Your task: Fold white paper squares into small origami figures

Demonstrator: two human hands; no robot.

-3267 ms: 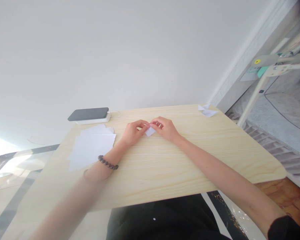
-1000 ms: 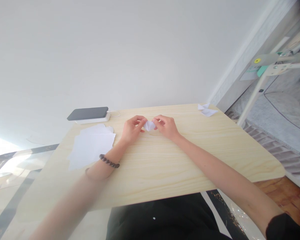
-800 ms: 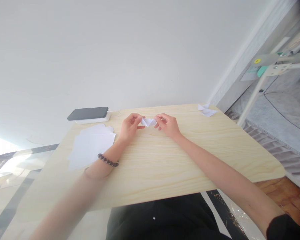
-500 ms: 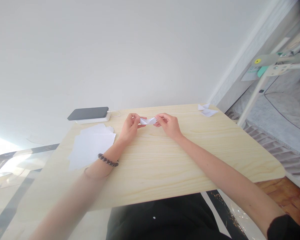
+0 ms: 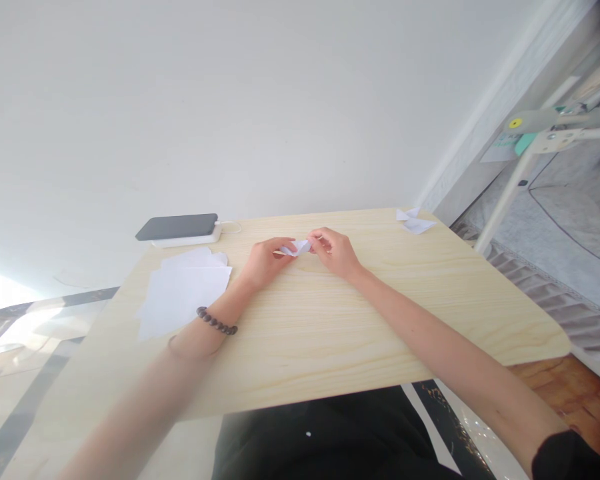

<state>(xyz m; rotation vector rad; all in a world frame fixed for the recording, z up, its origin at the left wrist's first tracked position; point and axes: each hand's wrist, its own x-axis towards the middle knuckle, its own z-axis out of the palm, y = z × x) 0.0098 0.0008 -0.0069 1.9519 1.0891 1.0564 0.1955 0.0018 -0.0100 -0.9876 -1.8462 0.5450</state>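
A small folded piece of white paper (image 5: pixel 298 249) is held between both hands, close above the far middle of the table. My left hand (image 5: pixel 269 259) grips its left end, thumb and fingers closed around it. At the other end, my right hand (image 5: pixel 333 251) pinches the paper's right tip between thumb and fingers. Parts of the folds are hidden behind the fingers. A dark beaded bracelet (image 5: pixel 217 322) circles my left wrist.
White paper sheets (image 5: pixel 183 300) lie on the table's left side, below a dark phone (image 5: pixel 177 227) on a white block with a cable. Folded paper pieces (image 5: pixel 415 221) rest at the far right corner of the wooden table (image 5: pixel 320 347). A wall stands behind.
My left hand has turned and shifted slightly toward the right, its fingers now reaching over the paper. Less of the paper's left part shows, and the right hand has barely moved.
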